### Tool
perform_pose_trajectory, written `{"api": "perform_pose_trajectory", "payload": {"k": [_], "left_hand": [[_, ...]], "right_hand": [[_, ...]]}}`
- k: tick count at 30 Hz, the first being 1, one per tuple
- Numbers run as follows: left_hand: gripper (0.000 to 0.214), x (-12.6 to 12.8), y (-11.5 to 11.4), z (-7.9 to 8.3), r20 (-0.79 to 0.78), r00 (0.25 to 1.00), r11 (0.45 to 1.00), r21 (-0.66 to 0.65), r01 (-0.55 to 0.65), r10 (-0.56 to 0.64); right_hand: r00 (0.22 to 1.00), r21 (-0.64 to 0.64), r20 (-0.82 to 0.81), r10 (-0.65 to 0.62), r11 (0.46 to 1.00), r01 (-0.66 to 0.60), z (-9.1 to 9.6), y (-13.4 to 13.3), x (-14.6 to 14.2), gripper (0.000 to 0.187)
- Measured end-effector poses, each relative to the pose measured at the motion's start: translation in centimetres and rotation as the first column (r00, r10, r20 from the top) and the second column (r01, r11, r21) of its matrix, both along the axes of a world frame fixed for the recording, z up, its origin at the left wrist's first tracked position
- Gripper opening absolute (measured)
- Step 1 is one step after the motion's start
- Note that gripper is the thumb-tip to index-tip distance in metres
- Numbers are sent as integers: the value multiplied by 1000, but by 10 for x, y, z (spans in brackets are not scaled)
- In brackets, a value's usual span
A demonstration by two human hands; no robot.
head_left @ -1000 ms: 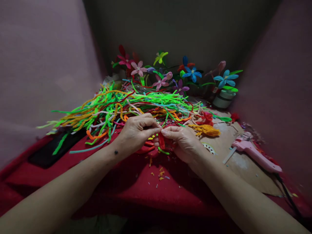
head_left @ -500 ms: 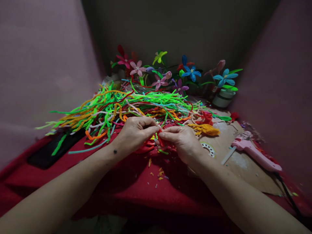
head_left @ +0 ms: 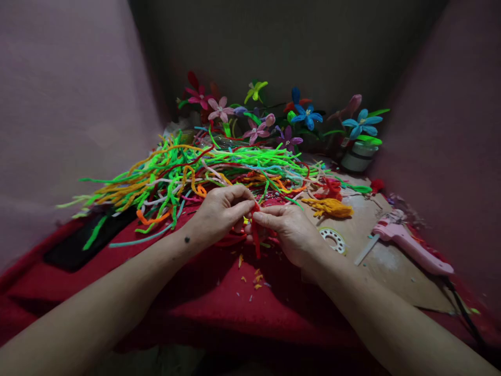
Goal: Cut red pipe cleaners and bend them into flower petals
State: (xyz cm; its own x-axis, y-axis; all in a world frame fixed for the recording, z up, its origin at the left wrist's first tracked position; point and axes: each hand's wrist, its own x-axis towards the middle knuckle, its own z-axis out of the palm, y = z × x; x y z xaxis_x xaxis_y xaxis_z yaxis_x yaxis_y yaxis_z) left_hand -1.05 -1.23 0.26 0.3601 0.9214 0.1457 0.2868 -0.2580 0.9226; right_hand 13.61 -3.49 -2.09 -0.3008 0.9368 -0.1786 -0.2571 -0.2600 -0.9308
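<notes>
Between my two hands is a red pipe cleaner (head_left: 256, 237), with one end hanging down below the fingertips. My left hand (head_left: 225, 209) is closed in a pinch at its upper part. From the other side, my right hand (head_left: 287, 224) pinches the same pipe cleaner, thumb and forefinger together. The fingertips of both hands almost meet, and they hide part of the red piece. Just beyond the hands lies a big heap of loose pipe cleaners (head_left: 250, 156), mostly green, with orange, white, red and blue ones.
Several pipe-cleaner flowers (head_left: 308, 116) stand at the back, near a small jar (head_left: 358, 157). To the right, a pink glue gun (head_left: 410, 245), a tape roll (head_left: 332, 240) and a mustard tassel (head_left: 329, 208) lie on cardboard (head_left: 391, 282). A dark flat object (head_left: 70, 253) is at left.
The red pipe cleaner now hangs down between my hands, where before it was mostly bunched in the fingers. My right hand has shifted slightly, uncovering more of the tape roll.
</notes>
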Motion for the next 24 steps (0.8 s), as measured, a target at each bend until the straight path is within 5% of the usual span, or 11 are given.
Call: {"api": "perform_pose_trajectory", "payload": {"k": [3,9,12,16,21,24], "left_hand": [[11,-1,1,0,21,1000,1000,-10,0,0],[21,-4,6,-7,188,981,931,-345,116,-53],[23,0,6,-12,181,983,926,-375,45,25],[22,7,1,-17,142,977,950,-291,-114,161],[16,8,-5,-17,-32,970,956,183,-230,240],[18,6,-4,-9,-31,976,973,88,-214,217]], "right_hand": [[997,16,75,5,1000,-6,-1,0,1,17],[993,-30,114,41,999,-38,0,0,1,15],[982,-16,180,63,998,-61,-2,0,-1,18],[946,106,324,3,994,-39,-13,0,-9,27],[885,216,456,-94,976,-7,-18,-3,-13,34],[927,176,371,-57,984,-10,-12,-4,-12,31]]}}
